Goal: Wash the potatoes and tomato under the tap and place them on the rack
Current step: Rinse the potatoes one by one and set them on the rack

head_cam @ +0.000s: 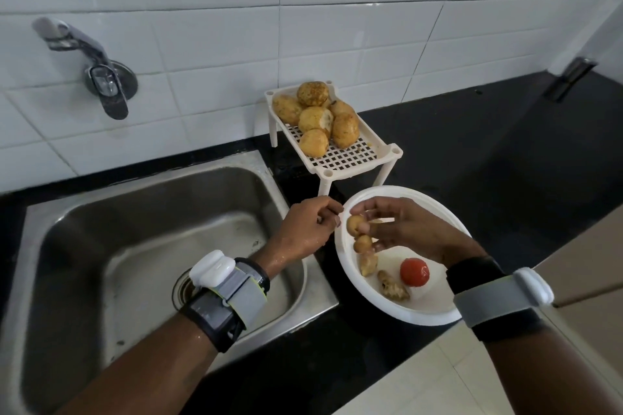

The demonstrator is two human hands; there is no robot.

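Head view, entries from the far left round to the near right.

- Tap (102, 77): chrome, fixed to the white tiled wall (337, 10) above the far left part of the sink, spout pointing down.
- Sink (67, 246): stainless steel, set in the left part of the black counter (488, 162).
- Rack (350, 162): white plastic lattice on legs, standing on the counter just beyond the sink's far right corner. Its long axis runs from the wall out towards the near right.
- Potatoes (317, 118): about six, heaped and touching one another at the wall end of the rack. The longer ones lie roughly along the rack's length.
- Bowl (367, 303): white, round, on the counter against the sink's right edge, just in front of the rack's near leg.
- Tomato (414, 272): red, round, lying in the near right part of the bowl, apart from the rest. Which way its stem end faces cannot be told.
- Ginger pieces (392, 286): two knobbly lengths on the bowl floor, left of the tomato.
- Right hand (408, 229): over the bowl's far left part, fingers curled, pinching a small potato (356, 224) at the fingertips. A second small potato (363, 243) sits directly beneath, touching the first. Whether the lower fingers hold it cannot be told.
- Left hand (308, 229): wet, at the bowl's left rim, fingers curled inward close to the small potato. Whether it holds anything cannot be told.
- Wrist bands (229, 293): grey straps with white units, one on each forearm.
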